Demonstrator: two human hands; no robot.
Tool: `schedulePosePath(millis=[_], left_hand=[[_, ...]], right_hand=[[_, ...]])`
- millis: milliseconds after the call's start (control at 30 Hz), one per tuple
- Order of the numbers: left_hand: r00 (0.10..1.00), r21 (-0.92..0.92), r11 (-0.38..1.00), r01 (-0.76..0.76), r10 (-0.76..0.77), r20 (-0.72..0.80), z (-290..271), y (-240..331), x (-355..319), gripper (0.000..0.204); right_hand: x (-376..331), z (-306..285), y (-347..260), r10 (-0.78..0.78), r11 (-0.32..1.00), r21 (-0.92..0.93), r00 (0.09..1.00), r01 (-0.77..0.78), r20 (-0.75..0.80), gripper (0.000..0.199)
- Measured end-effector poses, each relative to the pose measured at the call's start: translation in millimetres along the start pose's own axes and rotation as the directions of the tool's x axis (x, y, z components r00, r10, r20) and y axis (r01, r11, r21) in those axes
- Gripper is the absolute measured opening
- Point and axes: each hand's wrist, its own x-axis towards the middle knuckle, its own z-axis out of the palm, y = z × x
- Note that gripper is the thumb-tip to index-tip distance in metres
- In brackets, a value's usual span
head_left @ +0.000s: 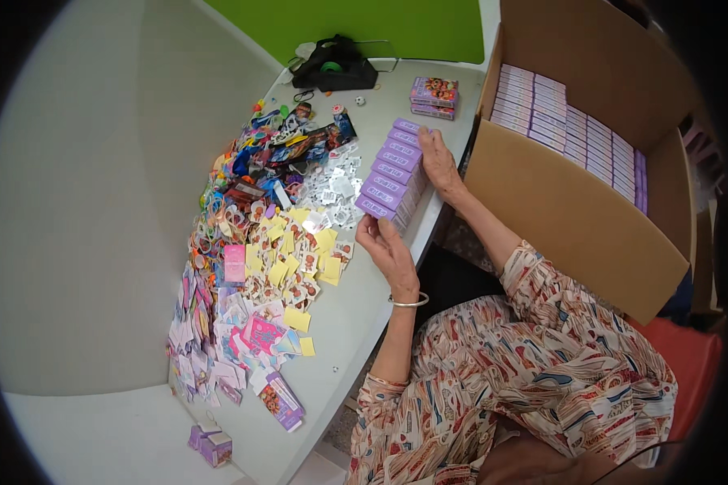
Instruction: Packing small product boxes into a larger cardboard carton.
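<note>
A row of several small purple card boxes (388,174) stands side by side near the table's front edge. Its near end is gripped by my left hand (390,257), thumb and fingers pressed against the last box. At the far end, my right hand (438,162) closes on the row, so the boxes are squeezed together between both palms. The lower sides of the boxes are partly hidden. Just beyond my right hand, a short stack of purple picture boxes (433,97) lies on the table.
Right of the table, an open cardboard carton (574,218) holds rows of packed boxes (570,121). Leftward spread silvery packets (332,186), yellow slips (279,271), stickers and trinkets. A black tape dispenser (336,73) stands at the back; an open purple box (279,400) lies near the front.
</note>
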Motion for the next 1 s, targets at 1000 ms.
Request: schedulePosePath(millis=[1000], left_hand=[[0.405, -0.075, 0.827, 0.557, -0.191, 0.894, 354, 106, -16, 0.052]], right_hand=[[131, -439, -89, 0.012, 0.892, -0.435, 0.969, -0.123, -0.249, 0.062]])
